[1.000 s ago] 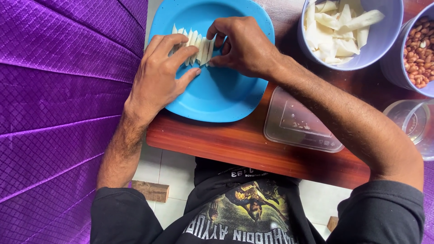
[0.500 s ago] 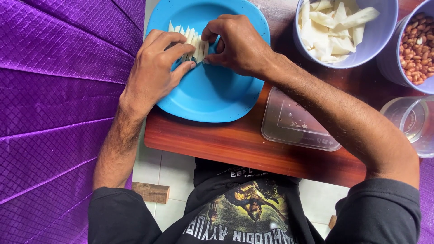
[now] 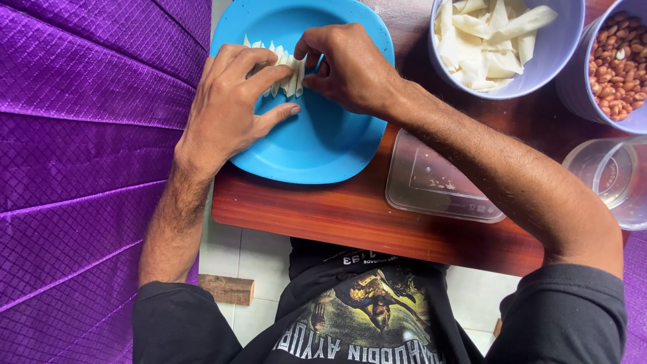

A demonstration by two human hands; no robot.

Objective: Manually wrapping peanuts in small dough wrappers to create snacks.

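While both forearms reach over the desk point(image 3: 350, 216), the left hand point(image 3: 229, 108) lies palm-down, fingers steadying a row of white strips point(image 3: 286, 71) on the blue plate point(image 3: 317, 148); the right hand point(image 3: 347, 67) pinches the row's end strip.

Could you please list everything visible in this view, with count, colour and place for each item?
Plate: one, bright blue, on the wooden table, upper centre.
Folded strips: a small row, pale white, on the plate between the two hands.
Bowl of strips: one, lilac, upper right, holding loose pale strips.
Bowl of peanuts: one, lilac with reddish-brown nuts, far right edge.
Clear lid: one, transparent, lying flat on the table right of the plate.
Clear tub: one, transparent, right edge.
Table: one, reddish-brown wood.
Cloth: purple, quilted, left side.
Wooden block: one, brown, on the pale tiled floor.
Left hand: on the strips.
Right hand: pinching the strips.
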